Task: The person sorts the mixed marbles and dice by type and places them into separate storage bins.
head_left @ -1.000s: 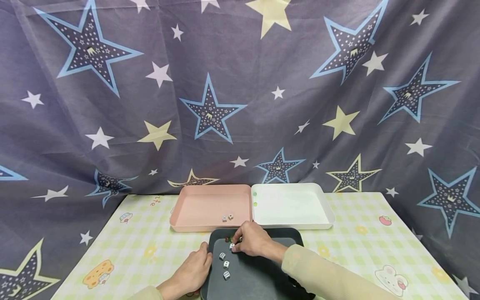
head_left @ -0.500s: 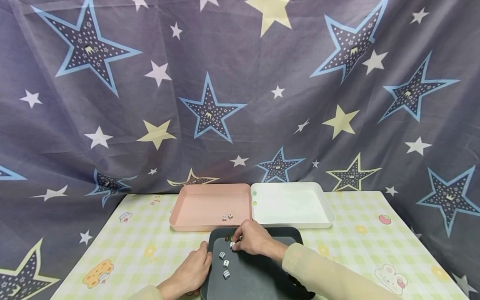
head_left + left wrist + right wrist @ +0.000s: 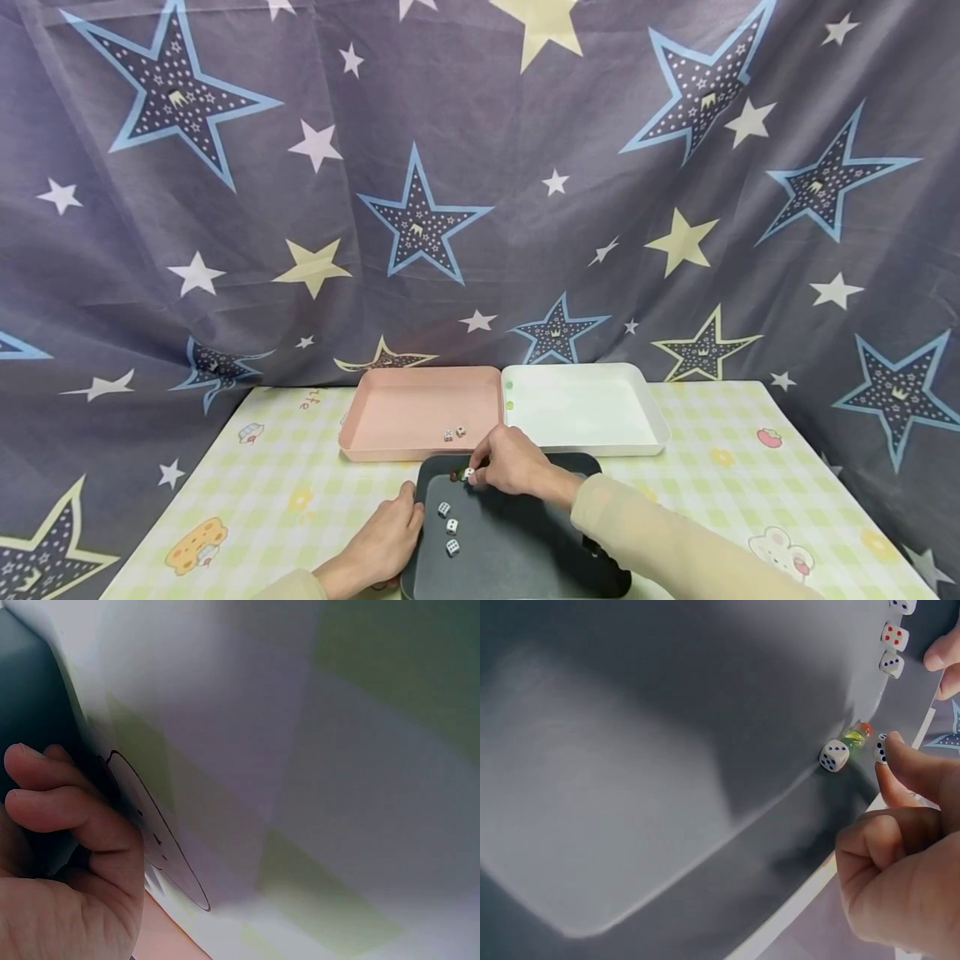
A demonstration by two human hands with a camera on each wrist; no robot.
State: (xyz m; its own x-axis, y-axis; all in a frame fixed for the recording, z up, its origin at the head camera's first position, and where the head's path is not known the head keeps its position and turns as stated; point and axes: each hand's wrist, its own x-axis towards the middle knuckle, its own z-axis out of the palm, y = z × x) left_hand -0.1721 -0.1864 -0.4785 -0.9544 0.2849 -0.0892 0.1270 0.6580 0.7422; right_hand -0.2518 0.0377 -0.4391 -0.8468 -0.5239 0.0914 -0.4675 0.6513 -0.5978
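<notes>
My right hand (image 3: 516, 461) is over the far part of a dark grey tray (image 3: 525, 567). In the right wrist view its thumb and finger pinch a white die (image 3: 881, 748). Close by, another white die (image 3: 834, 755) lies near the tray's wall, beside a green-yellow marble (image 3: 855, 737) and an orange-red one (image 3: 865, 728). Three white dice, one of them this die (image 3: 452, 527), lie in a row along the tray's left side. There my left hand (image 3: 381, 537) grips the rim, its curled fingers (image 3: 52, 810) against the outer wall in the left wrist view.
Behind the dark tray stand a pink tray (image 3: 420, 400) with two small dice (image 3: 454, 433), and a white tray (image 3: 577, 408) with two green marbles (image 3: 509, 396) at its left wall. A checked cloth (image 3: 262, 500) covers the table. A star-patterned curtain (image 3: 480, 125) hangs behind.
My right hand has moved slightly away from me, toward the far edge of the dark tray, taking the pinched die out of its place in the row. The left hand stays at the rim.
</notes>
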